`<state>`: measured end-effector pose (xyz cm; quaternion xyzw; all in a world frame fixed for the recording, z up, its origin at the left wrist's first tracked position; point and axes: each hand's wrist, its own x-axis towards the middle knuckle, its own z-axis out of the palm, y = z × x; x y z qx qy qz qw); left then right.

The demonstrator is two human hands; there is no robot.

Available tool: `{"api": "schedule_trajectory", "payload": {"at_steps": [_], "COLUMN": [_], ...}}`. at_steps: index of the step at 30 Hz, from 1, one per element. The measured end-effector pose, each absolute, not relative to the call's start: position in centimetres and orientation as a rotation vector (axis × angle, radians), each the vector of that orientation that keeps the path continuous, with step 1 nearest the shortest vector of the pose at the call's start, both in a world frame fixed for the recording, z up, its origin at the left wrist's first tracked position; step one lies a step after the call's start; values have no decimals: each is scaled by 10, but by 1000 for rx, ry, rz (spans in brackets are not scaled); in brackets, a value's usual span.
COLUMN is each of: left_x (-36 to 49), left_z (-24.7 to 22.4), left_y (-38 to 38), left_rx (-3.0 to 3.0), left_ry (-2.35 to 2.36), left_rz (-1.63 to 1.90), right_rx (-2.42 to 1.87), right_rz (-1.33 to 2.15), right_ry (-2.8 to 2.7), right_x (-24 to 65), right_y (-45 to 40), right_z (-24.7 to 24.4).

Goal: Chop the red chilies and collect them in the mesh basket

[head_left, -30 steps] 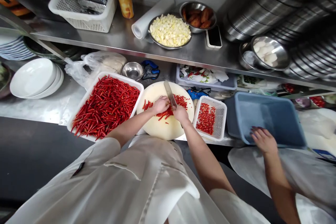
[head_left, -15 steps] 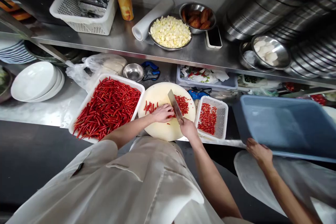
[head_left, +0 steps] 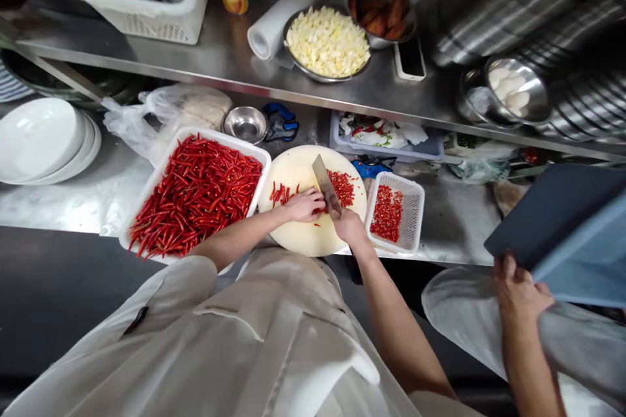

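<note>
A round white cutting board (head_left: pixel 303 238) lies in front of me. My left hand (head_left: pixel 306 204) presses red chilies on it, fingers curled beside the blade. My right hand (head_left: pixel 349 227) grips the handle of a cleaver (head_left: pixel 326 184), whose blade stands against the chilies by my left fingertips. Chopped chili pieces (head_left: pixel 342 187) lie right of the blade, and longer chilies (head_left: pixel 282 193) lie to the left. A white tray heaped with whole red chilies (head_left: pixel 198 195) is on the left. On the right, a small white basket (head_left: pixel 415 215) holds chopped chili.
At the right, a person's hand (head_left: pixel 522 287) holds a tilted blue-grey tub (head_left: pixel 581 234). White bowls (head_left: pixel 42 140) are stacked at the left. The steel shelf (head_left: pixel 195 68) above carries a bowl of chopped pale vegetable (head_left: pixel 327 42), a phone (head_left: pixel 409 60) and metal bowls (head_left: pixel 517 91).
The other person's tub has moved right and tipped up, baring counter beside the small basket. The view has shifted slightly. My hands stay at nearly the same place on the board.
</note>
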<state>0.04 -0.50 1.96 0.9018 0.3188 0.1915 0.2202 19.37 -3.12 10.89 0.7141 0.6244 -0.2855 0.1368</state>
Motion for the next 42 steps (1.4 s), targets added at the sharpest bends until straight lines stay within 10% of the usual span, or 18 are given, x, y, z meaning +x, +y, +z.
{"api": "schedule_trajectory", "payload": {"at_steps": [25, 33, 42], "left_x": [-27, -20, 32], "left_z": [27, 31, 8], "left_y": [3, -23, -36], "left_rx": [2504, 2332, 2461], "left_ry": [831, 1463, 1542], "left_rz": [483, 541, 370], "right_rx": [2195, 2253, 2121], "right_rz": [-943, -1360, -1023], "right_ry": [1863, 1916, 2039], "right_x": [161, 210, 241], "right_y": [-6, -24, -15], "right_z": [90, 80, 84]}}
